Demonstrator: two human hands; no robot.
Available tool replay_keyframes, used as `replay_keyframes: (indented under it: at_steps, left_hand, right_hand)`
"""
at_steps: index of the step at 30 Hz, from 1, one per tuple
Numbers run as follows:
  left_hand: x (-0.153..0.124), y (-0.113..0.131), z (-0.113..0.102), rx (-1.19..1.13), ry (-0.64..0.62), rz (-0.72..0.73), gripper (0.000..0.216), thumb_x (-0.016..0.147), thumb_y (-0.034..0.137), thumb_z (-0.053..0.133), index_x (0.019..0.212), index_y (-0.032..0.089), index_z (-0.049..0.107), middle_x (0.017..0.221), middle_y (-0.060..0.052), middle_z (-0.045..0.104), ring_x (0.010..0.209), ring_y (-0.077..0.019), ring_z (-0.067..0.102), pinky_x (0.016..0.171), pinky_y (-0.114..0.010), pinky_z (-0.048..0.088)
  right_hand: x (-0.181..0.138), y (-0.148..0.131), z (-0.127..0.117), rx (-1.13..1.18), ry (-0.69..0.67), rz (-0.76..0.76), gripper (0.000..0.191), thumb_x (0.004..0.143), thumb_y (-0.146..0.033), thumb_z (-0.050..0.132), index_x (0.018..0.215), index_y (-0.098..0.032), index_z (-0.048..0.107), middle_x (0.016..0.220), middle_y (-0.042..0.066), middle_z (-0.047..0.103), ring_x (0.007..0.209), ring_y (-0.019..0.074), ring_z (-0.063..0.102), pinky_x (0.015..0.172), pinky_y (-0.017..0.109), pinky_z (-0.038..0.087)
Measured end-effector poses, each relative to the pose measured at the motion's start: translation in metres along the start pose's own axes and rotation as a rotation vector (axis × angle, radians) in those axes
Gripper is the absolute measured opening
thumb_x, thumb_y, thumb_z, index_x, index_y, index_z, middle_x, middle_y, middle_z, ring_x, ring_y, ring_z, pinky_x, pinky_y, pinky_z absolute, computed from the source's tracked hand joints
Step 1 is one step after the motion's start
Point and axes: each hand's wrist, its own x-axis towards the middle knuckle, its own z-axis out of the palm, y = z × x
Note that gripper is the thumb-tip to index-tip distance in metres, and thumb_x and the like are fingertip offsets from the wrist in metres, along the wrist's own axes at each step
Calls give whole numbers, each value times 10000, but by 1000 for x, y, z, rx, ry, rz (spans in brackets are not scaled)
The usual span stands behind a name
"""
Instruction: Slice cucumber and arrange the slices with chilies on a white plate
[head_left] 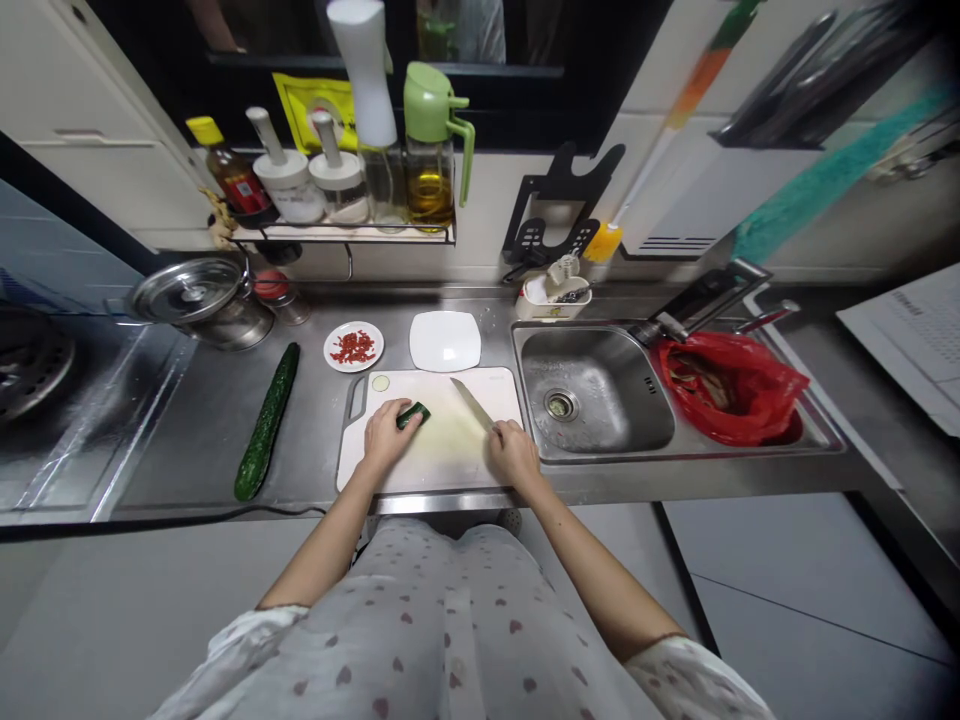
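Observation:
On the white cutting board (450,470), my left hand (386,435) is closed on a short piece of cucumber (414,413). My right hand (515,455) grips a kitchen knife (472,403), its blade pointing away from me and to the left, apart from the cucumber piece. A round cucumber slice (380,384) lies at the board's far left corner. Left of the board rests a whole cucumber (268,425). Behind the board stand an empty white square plate (445,341) and a small white plate (330,352) with chopped red bits on it.
A steel sink (600,395) adjoins the board on the right, with a red plastic bag (772,390) beyond it. A lidded pot (199,300) and a red-capped jar (281,297) stand at back left. Above hangs a rack (337,232) of bottles.

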Motion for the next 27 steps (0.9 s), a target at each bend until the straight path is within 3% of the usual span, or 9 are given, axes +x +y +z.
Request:
replay_keyframes:
  at_steps: [5,16,22,27]
  left_hand:
    - [-3,-2,2,54,-86,23,352,806,403,638,1124,253,623,1104,-60,682,1048,-247,606,934,-368,442]
    - [-24,-2,10,-39,-154,273,368,863,389,596,1203,250,601,1140,-53,663,1068,-206,580,967,-349,442]
    - [-24,0,12,-11,-139,253,301,931,393,478,1154,257,629,1132,-56,657,1072,-193,579,961,-333,441]
    - [-28,-2,19,-21,-77,333,296,898,388,544,1143,242,627,1089,-62,655,1044,-198,580,938,-337,459]
  right_hand:
    - [4,-11,-3,-14,-58,-84,275,991,-279,357,1047,-176,605,1022,73,636,869,159,594,699,254,348]
    - [0,-25,-1,26,-155,-141,248,993,-253,353,1042,-164,580,1008,101,692,910,187,641,682,259,358]
    - [-4,-33,-2,32,-209,-160,254,993,-257,345,1085,-161,561,958,111,702,858,199,657,649,260,350]
    - [-6,-40,-7,23,-239,-176,255,1001,-263,327,1119,-167,532,992,115,695,895,202,650,685,260,363]
